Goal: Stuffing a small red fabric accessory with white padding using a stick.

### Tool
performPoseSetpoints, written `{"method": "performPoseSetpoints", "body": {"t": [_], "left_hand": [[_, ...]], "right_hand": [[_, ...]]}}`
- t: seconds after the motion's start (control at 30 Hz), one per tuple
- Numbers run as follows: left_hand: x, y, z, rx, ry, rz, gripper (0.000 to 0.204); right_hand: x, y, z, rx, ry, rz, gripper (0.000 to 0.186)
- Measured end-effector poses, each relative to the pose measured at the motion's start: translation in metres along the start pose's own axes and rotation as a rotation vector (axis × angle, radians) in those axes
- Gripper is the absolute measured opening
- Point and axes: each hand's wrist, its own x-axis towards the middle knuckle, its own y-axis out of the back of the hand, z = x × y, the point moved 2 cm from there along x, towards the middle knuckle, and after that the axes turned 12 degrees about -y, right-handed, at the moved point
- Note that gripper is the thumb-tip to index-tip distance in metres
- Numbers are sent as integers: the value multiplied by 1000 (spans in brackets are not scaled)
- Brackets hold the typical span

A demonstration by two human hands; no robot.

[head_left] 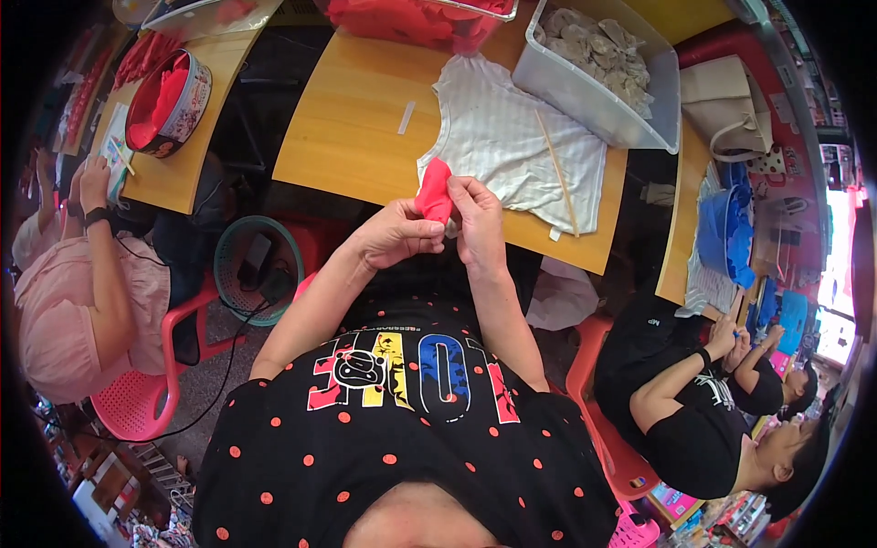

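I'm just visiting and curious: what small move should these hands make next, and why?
Perhaps smooth the red piece with the right hand: it looks curled, and the left hand pinches it near its lower end, which should keep it steady.

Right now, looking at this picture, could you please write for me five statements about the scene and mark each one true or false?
1. The left hand and the right hand both hold a red piece. True.
2. The thin wooden stick lies on the floor. False: it lies on the white cloth.
3. The round tin on the table at the left holds red pieces. True.
4. The translucent bin beside the white cloth is empty. False: it holds many beige bundles.
5. The short pale strip lies to the left of the white cloth. True.
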Motion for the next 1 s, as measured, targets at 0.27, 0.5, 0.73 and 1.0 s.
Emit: {"method": "performPoseSetpoints", "body": {"t": [0.27, 0.5, 0.73, 1.0], "left_hand": [[-5, -11, 11, 0, 33, -149, 16], [-4, -9, 15, 28, -93, 26, 23], [-2, -12, 13, 414, -149, 129, 22], [0, -11, 8, 338, -268, 199, 24]], "right_hand": [[-5, -5, -1, -28, -121, -108, 18], [-19, 12, -10, -264, 96, 53, 23], [-18, 21, -4, -343, 148, 97, 15], [-14, 18, -7, -218, 28, 51, 15]]}}
